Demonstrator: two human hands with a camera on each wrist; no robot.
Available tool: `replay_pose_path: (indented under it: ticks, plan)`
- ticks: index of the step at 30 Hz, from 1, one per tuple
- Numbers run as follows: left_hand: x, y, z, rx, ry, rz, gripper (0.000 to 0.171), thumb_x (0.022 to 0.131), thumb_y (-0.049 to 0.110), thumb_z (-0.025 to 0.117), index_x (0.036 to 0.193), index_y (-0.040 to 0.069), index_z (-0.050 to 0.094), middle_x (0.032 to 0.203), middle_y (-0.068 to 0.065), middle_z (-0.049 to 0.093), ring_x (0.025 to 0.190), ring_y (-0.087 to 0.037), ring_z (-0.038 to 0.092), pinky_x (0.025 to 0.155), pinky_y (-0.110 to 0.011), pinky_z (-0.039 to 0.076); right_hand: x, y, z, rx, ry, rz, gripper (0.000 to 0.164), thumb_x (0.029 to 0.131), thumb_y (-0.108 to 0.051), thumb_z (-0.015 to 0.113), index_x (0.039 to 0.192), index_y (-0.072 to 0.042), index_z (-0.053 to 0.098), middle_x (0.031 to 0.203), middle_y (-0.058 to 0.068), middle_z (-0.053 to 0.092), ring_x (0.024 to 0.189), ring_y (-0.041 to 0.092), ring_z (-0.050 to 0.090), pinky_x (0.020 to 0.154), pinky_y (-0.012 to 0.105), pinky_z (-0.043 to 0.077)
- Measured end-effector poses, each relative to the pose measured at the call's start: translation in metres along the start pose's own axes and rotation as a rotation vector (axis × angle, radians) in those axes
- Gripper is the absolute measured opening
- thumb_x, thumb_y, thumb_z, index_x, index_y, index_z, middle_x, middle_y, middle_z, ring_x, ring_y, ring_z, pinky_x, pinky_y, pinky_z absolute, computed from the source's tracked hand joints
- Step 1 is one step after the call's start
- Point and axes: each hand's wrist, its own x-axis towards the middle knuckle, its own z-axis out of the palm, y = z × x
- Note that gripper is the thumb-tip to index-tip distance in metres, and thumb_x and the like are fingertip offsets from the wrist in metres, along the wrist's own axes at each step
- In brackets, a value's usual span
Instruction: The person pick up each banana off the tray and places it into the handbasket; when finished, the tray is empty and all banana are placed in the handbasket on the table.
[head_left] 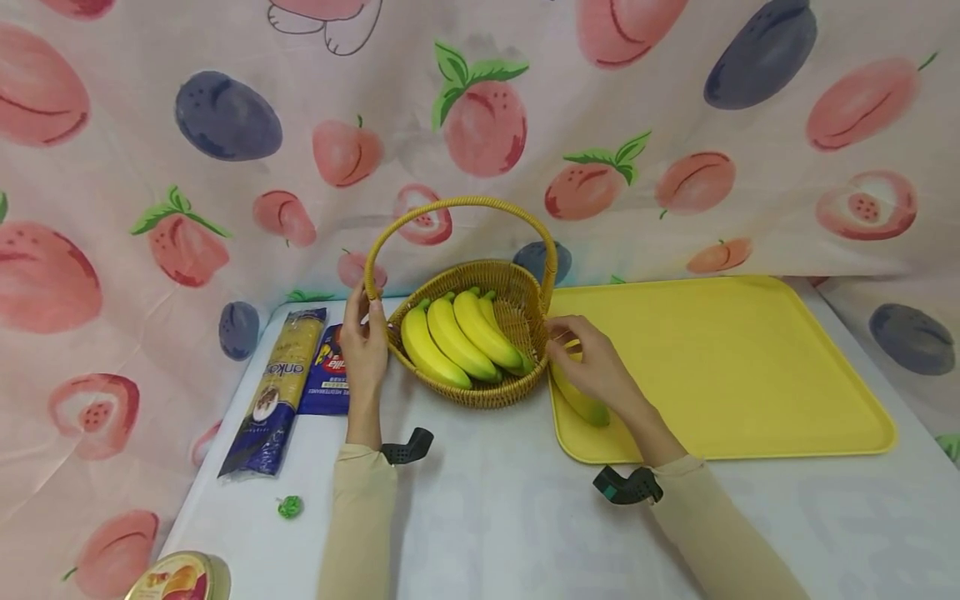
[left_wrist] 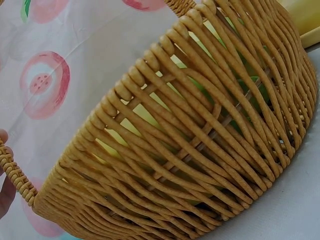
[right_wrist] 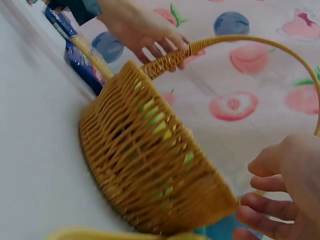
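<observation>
A wicker basket [head_left: 487, 398] with a tall arched handle [head_left: 465, 202] stands at the middle of the table, holding several yellow bananas [head_left: 459, 337]. At the left base of the handle, my left hand [head_left: 366, 337] grips it, thumb on the near side; the right wrist view also shows these fingers around the handle. My right hand [head_left: 592, 358] is by the basket's right rim, fingers loosely bent and nothing held between them; whether the fingertips touch the rim I cannot tell. Below that hand another banana [head_left: 581, 400] lies on the yellow tray [head_left: 735, 375], partly hidden by it.
Left of the basket lie a long pasta packet [head_left: 273, 392] and a blue packet [head_left: 322, 392]. Nearer are a small green item [head_left: 289, 507] and a round tin [head_left: 176, 577]. A fruit-print cloth [head_left: 480, 125] hangs behind the white table [head_left: 480, 517].
</observation>
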Motion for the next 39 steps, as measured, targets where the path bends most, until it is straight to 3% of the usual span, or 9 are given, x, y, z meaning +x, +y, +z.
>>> replay_pose_path:
  ticks: [6,13,17,22,30,39]
  plan:
    - [0.0,0.0,0.0,-0.002,-0.002,-0.015,0.041,0.099,0.01,0.044,0.14,0.008,0.045,0.129,-0.016,0.059,0.125,-0.027,0.052,0.092,-0.023,0.045,-0.012,0.019,-0.001,-0.024,-0.014,0.079,0.039,0.093,-0.018,0.057,0.129,-0.003,0.05,0.117,0.016,0.054,0.105,0.03,0.054,0.087,0.045,0.047]
    - [-0.001,-0.002,-0.001,-0.004,0.009,-0.015,0.04,0.099,0.01,0.044,0.139,0.009,0.046,0.128,-0.015,0.059,0.125,-0.026,0.052,0.099,-0.036,0.045,-0.019,0.038,0.0,-0.108,-0.103,0.184,0.058,0.093,-0.029,0.059,0.14,-0.003,0.038,0.123,0.018,0.046,0.108,0.031,0.051,0.087,0.046,0.045]
    - [-0.002,-0.003,-0.002,-0.007,0.007,-0.014,0.041,0.099,0.011,0.044,0.14,0.009,0.045,0.129,-0.015,0.059,0.124,-0.027,0.053,0.099,-0.035,0.045,-0.019,0.042,0.0,-0.143,-0.141,0.256,0.068,0.091,-0.036,0.06,0.143,-0.003,0.032,0.122,0.018,0.048,0.101,0.027,0.052,0.083,0.04,0.045]
    - [-0.002,-0.002,-0.002,0.001,0.01,-0.01,0.04,0.099,0.011,0.045,0.139,0.009,0.046,0.128,-0.016,0.06,0.123,-0.027,0.053,0.094,-0.026,0.045,-0.02,0.044,-0.001,-0.144,-0.178,0.31,0.067,0.092,-0.037,0.057,0.144,-0.003,0.032,0.121,0.017,0.055,0.099,0.025,0.054,0.082,0.038,0.045]
    - [-0.002,-0.003,-0.001,0.01,0.005,-0.009,0.039,0.099,0.012,0.045,0.138,0.009,0.047,0.128,-0.015,0.06,0.124,-0.024,0.053,0.092,-0.026,0.045,-0.026,0.041,-0.01,-0.101,-0.123,0.324,0.062,0.093,-0.036,0.053,0.145,-0.008,0.034,0.129,0.019,0.053,0.108,0.03,0.055,0.084,0.042,0.047]
    - [-0.001,-0.002,-0.001,0.008,-0.004,-0.001,0.04,0.099,0.011,0.045,0.139,0.007,0.046,0.128,-0.02,0.058,0.123,-0.026,0.053,0.096,-0.037,0.045,-0.039,0.019,-0.024,-0.042,-0.019,0.234,0.054,0.093,-0.027,0.051,0.144,-0.013,0.038,0.126,0.015,0.054,0.104,0.027,0.057,0.082,0.039,0.048]
